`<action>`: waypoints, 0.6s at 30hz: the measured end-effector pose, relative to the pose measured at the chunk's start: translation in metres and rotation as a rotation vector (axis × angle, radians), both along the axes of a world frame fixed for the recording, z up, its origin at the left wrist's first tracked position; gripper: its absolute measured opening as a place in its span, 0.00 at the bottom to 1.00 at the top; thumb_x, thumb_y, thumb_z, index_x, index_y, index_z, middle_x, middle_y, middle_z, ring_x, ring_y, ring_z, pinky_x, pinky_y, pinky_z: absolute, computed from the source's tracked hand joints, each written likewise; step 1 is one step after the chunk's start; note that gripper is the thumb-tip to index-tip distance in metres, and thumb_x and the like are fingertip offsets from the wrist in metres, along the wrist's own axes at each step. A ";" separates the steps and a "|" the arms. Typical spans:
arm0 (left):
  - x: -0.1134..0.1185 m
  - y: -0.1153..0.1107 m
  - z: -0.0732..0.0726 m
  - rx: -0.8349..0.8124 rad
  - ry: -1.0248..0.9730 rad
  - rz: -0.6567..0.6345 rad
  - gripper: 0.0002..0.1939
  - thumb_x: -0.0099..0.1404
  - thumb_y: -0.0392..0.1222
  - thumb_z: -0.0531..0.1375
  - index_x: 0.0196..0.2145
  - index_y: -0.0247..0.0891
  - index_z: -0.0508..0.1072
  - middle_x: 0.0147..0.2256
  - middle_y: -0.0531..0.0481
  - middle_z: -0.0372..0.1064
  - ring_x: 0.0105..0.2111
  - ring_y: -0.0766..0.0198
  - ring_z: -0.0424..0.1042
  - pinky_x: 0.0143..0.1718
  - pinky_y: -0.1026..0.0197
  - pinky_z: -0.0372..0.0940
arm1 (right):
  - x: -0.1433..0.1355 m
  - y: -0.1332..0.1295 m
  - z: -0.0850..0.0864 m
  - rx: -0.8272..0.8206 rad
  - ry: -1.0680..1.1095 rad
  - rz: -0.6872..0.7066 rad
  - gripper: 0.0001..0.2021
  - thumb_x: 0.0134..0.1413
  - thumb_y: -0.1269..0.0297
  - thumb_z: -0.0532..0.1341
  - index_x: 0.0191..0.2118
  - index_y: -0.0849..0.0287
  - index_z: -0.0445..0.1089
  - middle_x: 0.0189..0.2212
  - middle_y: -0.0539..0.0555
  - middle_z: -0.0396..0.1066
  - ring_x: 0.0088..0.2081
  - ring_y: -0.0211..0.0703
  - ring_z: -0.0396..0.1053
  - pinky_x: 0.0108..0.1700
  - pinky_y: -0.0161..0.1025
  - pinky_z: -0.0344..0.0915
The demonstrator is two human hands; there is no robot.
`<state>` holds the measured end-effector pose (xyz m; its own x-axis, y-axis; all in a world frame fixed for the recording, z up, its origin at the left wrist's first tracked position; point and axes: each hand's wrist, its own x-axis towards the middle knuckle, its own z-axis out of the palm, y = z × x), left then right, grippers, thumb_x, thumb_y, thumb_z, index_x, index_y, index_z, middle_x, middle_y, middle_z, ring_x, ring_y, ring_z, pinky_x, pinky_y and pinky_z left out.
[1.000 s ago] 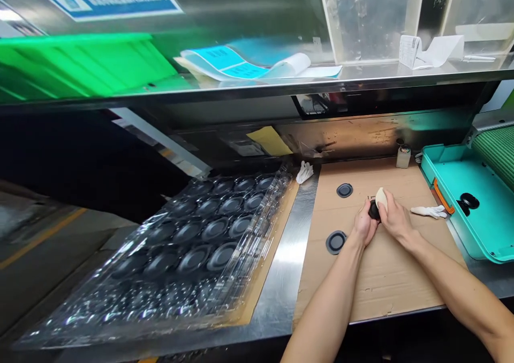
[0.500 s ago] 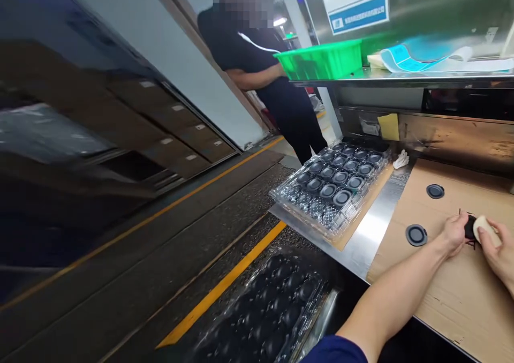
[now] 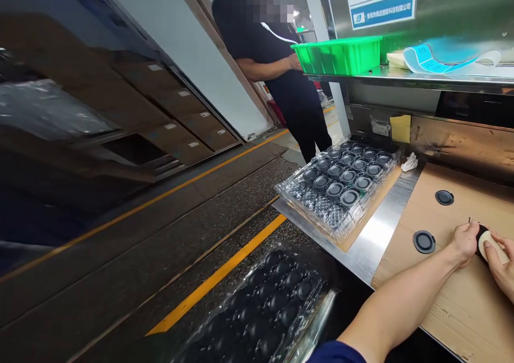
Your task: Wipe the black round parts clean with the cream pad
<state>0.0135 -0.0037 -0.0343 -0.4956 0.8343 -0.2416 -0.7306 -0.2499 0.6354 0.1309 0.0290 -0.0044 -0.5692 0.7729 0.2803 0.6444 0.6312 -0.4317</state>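
At the right, my left hand (image 3: pixel 466 242) has its fingers closed on a small black part (image 3: pixel 481 236) above the cardboard sheet (image 3: pixel 453 299). My right hand (image 3: pixel 501 264) grips a cream-coloured pad (image 3: pixel 493 247), which touches the black part. Two round dark lids lie flat on the cardboard: one (image 3: pixel 444 197) behind my left hand, the other (image 3: pixel 424 241) to its left. A clear plastic tray (image 3: pixel 341 229) with several dark round parts rests left of the cardboard on the metal bench.
A second tray (image 3: pixel 277 301) of dark parts is low at the front. A green bin (image 3: pixel 341 57) and blue labels (image 3: pixel 437 60) lie on the shelf (image 3: pixel 421 80). White crumpled material (image 3: pixel 409 163) is behind the cardboard. A person (image 3: pixel 289 84) stands beyond the bench.
The view has shifted slightly, so the bench and trays appear a little further right. Both hands still hold the black part and the cream pad together.
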 end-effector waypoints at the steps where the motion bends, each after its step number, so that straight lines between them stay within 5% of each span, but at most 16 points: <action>1: 0.001 -0.001 0.000 0.028 0.014 0.006 0.29 0.61 0.65 0.63 0.37 0.30 0.77 0.31 0.42 0.75 0.31 0.59 0.72 0.42 0.54 0.67 | -0.001 -0.002 0.001 -0.042 0.007 0.026 0.27 0.55 0.39 0.56 0.51 0.51 0.75 0.31 0.57 0.78 0.22 0.52 0.71 0.26 0.45 0.66; 9: 0.005 0.001 -0.004 -0.033 0.017 0.030 0.29 0.59 0.67 0.63 0.34 0.32 0.76 0.29 0.47 0.70 0.27 0.65 0.67 0.38 0.57 0.65 | -0.007 0.001 0.004 0.036 -0.120 -0.200 0.32 0.61 0.39 0.50 0.60 0.54 0.69 0.31 0.62 0.77 0.30 0.61 0.74 0.31 0.49 0.66; 15: 0.006 0.002 0.003 0.003 0.009 0.022 0.26 0.62 0.63 0.61 0.35 0.33 0.75 0.29 0.44 0.72 0.31 0.59 0.71 0.43 0.53 0.66 | -0.004 -0.006 -0.001 -0.066 -0.066 -0.050 0.31 0.58 0.37 0.53 0.59 0.50 0.68 0.36 0.58 0.78 0.30 0.57 0.75 0.33 0.47 0.68; 18: 0.008 0.006 0.002 -0.059 0.041 0.042 0.26 0.63 0.63 0.60 0.33 0.33 0.75 0.29 0.47 0.69 0.31 0.60 0.69 0.46 0.51 0.66 | -0.008 0.003 -0.003 -0.001 -0.104 -0.160 0.32 0.60 0.35 0.50 0.61 0.49 0.67 0.34 0.59 0.78 0.32 0.62 0.76 0.34 0.50 0.68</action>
